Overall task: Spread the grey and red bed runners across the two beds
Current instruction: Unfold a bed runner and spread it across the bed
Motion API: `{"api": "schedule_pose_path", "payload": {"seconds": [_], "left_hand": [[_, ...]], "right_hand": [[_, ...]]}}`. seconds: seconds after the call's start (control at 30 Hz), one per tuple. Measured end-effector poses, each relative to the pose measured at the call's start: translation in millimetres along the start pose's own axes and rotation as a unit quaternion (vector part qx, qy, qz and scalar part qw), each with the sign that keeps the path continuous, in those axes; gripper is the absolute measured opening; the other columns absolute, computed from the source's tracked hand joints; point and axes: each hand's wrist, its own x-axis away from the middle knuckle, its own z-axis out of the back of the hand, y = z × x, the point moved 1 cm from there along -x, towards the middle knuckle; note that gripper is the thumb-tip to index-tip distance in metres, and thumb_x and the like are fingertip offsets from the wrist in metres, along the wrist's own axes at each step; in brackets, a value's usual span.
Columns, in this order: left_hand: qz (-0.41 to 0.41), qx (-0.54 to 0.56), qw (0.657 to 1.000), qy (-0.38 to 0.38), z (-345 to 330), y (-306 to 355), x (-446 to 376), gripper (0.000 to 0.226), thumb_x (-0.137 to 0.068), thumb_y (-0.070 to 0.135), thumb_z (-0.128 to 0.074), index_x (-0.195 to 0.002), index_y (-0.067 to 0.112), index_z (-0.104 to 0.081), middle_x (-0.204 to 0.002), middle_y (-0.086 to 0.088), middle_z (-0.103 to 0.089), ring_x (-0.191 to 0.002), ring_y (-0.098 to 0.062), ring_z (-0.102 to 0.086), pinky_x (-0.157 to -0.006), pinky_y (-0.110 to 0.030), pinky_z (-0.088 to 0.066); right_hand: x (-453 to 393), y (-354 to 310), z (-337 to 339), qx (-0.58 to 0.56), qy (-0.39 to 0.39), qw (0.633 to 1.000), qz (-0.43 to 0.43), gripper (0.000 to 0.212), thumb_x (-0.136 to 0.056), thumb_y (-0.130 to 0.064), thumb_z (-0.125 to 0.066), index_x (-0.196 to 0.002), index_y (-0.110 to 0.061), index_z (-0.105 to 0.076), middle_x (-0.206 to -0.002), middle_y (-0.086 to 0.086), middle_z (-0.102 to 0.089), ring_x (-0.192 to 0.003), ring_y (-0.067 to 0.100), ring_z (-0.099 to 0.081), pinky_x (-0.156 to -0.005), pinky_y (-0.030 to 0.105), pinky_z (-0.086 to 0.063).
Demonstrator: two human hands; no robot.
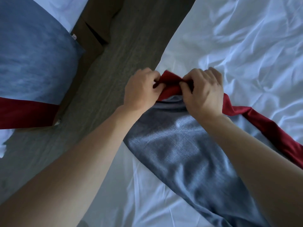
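Observation:
On the right bed [246, 46], a grey runner [177, 149] lies bunched over the white sheet, running from the bed's left edge toward the bottom of the view. A red runner [265, 126] lies twisted along its right side. My left hand [141, 90] and my right hand [203, 92] both grip the bunched end of the red runner [170, 81] at the bed's edge, fingers closed on the cloth. On the left bed, a second grey runner [32, 59] and a second red runner [26, 113] lie spread flat.
A strip of grey carpet [114, 54] separates the two beds. A dark brown piece of furniture [96, 23] stands at the far end of that gap. The right bed's white sheet is wrinkled.

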Motion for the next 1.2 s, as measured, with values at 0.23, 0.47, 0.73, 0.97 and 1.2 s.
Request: {"api": "schedule_pose_path", "payload": {"seconds": [0.23, 0.47, 0.73, 0.97, 1.2], "left_hand": [[-0.078, 0.074, 0.992, 0.061, -10, 33, 4, 0.011, -0.093, 0.019, -0.057, -0.086, 0.01, -0.059, -0.085, 0.0, -0.06, -0.078, -0.017, -0.055, -0.065, -0.033, -0.044], [-0.022, -0.016, 0.998, -0.056, -17, 14, -11, 0.013, -0.091, 0.025, -0.06, -0.102, 0.021, -0.065, -0.088, 0.004, -0.065, -0.089, -0.02, -0.062, -0.068, -0.038, -0.047], [-0.074, -0.057, 0.993, -0.075, -21, 16, -16, 0.036, -0.09, 0.053, -0.06, -0.104, 0.021, -0.069, -0.093, 0.002, -0.074, -0.09, -0.023, -0.065, -0.083, -0.03, -0.038], [-0.028, -0.012, 0.989, -0.143, -8, 18, -8, 0.036, -0.092, 0.051, -0.058, -0.077, 0.021, -0.071, -0.075, 0.006, -0.065, -0.073, -0.014, -0.061, -0.061, -0.035, -0.047], [0.144, 0.089, 0.969, 0.178, 16, -1, -6, 0.027, -0.099, 0.032, -0.05, -0.083, 0.012, -0.06, -0.086, 0.001, -0.058, -0.075, -0.012, -0.054, -0.067, -0.028, -0.042]], "right_hand": [[-18, 12, 10, -0.013, 0.053, 0.994, -0.092, 0.007, -0.085, -0.015, -0.054, -0.088, -0.011, -0.058, -0.081, 0.002, -0.061, -0.081, 0.027, -0.053, -0.097, 0.036, -0.035], [11, 7, 9, -0.057, -0.037, 0.993, -0.097, 0.039, -0.091, -0.049, -0.058, -0.072, -0.015, -0.061, -0.051, -0.012, -0.044, -0.062, 0.02, -0.054, -0.094, 0.037, -0.044], [38, 5, -1, 0.055, -0.153, 0.985, -0.053, 0.026, -0.081, -0.038, -0.067, -0.088, -0.012, -0.066, -0.056, 0.01, -0.06, -0.062, 0.035, -0.061, -0.101, 0.041, -0.039], [42, 6, 12, 0.018, -0.065, 0.997, -0.049, 0.006, -0.087, -0.016, -0.063, -0.088, -0.013, -0.069, -0.063, 0.003, -0.063, -0.072, 0.031, -0.058, -0.104, 0.043, -0.039], [30, -6, 14, -0.038, -0.055, 0.997, -0.036, 0.043, -0.092, -0.054, -0.051, -0.104, -0.018, -0.071, -0.099, -0.002, -0.07, -0.099, 0.024, -0.062, -0.111, 0.047, -0.031]]}}
